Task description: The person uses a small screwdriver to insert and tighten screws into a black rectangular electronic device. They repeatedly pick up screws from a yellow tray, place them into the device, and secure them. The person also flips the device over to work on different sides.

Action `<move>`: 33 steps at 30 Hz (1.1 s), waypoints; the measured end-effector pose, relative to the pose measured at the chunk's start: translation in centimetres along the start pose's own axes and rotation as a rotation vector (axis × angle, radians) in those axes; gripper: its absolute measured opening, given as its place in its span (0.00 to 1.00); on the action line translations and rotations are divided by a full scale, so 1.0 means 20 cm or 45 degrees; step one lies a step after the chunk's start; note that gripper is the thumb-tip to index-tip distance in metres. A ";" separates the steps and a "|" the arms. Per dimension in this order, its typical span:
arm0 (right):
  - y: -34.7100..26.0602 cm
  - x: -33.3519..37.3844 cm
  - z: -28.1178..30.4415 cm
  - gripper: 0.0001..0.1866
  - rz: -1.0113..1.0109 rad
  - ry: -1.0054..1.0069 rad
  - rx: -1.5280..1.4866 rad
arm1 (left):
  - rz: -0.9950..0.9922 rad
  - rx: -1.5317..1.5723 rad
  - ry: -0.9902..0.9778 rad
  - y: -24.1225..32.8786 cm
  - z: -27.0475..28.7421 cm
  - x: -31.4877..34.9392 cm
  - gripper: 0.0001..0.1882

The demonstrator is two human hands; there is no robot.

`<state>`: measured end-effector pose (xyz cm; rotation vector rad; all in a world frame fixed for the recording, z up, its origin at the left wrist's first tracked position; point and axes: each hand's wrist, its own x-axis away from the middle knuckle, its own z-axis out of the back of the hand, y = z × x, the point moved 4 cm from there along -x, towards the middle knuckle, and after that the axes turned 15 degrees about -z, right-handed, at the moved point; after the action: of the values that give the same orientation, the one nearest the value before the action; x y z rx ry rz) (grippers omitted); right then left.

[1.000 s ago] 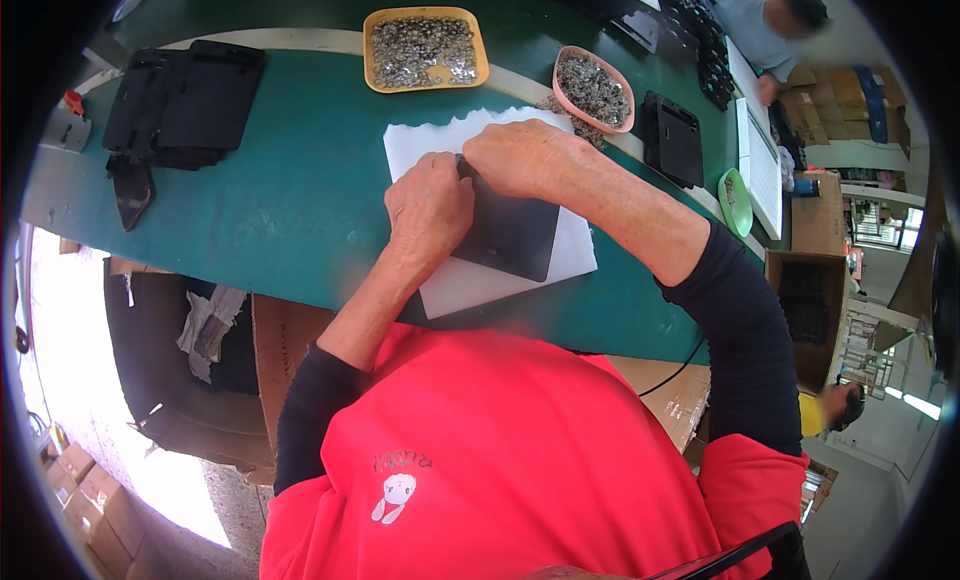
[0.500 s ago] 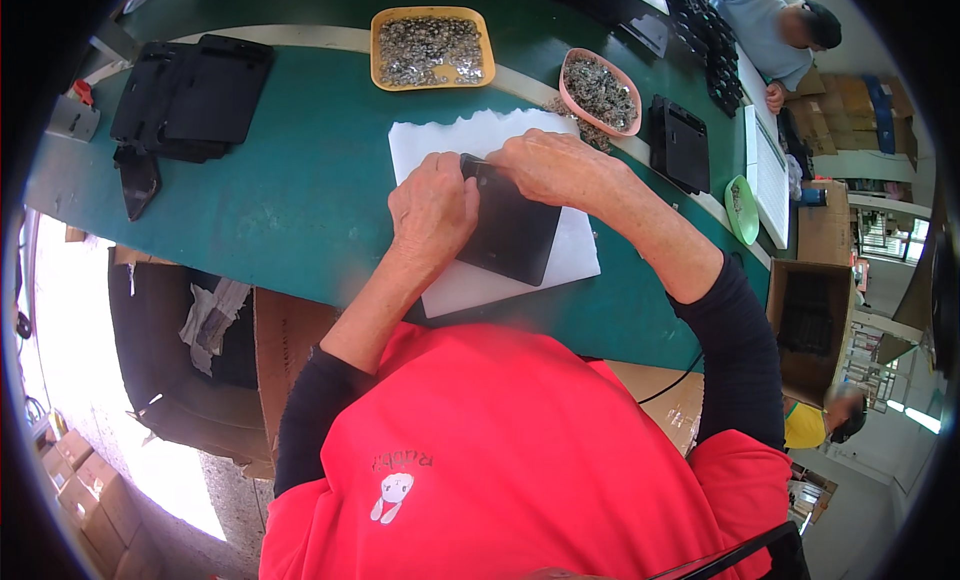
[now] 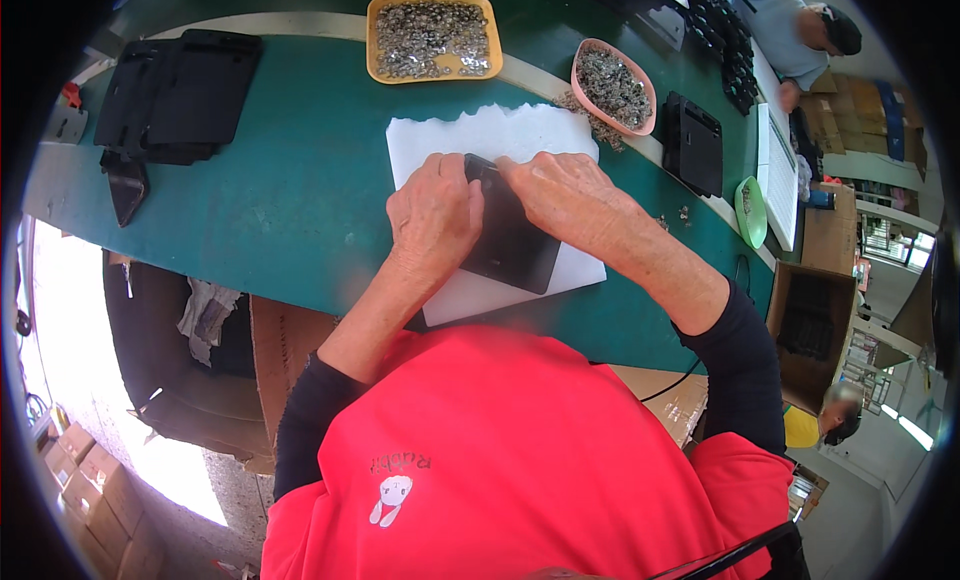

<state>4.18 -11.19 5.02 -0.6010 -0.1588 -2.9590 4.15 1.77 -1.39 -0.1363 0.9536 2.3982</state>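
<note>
A flat black plastic panel [image 3: 514, 242] lies at a slant on a white foam sheet [image 3: 430, 140] with a ragged far edge. My left hand [image 3: 433, 212] grips the panel's left side near its far corner, fingers curled and thumb along the top face. At the far edge, my right hand [image 3: 562, 195] is closed with its fingertips against the panel. Whatever sits between those fingertips, if anything, is hidden by the hand.
Small metal parts fill a yellow tray [image 3: 373, 40] and a pink tray [image 3: 645, 130]. A green dish [image 3: 757, 215] stands farther right. Stacked black panels [image 3: 200, 95] lie at the left, another black panel [image 3: 693, 145] at the right. Beyond, a co-worker [image 3: 785, 25] sits; an open carton [image 3: 190, 390] stands below the table.
My right hand has shifted a little to the right and nearer along the panel's far edge. The left hand keeps its hold; the view has moved slightly.
</note>
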 end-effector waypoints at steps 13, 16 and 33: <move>0.08 -0.02 -0.01 0.14 -0.013 -0.106 -0.190 | -0.035 -0.040 0.016 0.00 0.00 -0.02 0.14; 0.08 -0.01 -0.03 0.15 -0.013 -0.032 -0.201 | -0.036 -0.026 0.016 0.01 -0.01 -0.02 0.14; 0.08 -0.01 -0.03 0.17 -0.052 -0.055 -0.152 | -0.014 -0.011 -0.009 0.00 0.00 -0.01 0.14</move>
<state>4.27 -12.89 4.46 -0.6850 0.0023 -3.0132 4.26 1.60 -1.32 -0.1363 0.9367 2.3913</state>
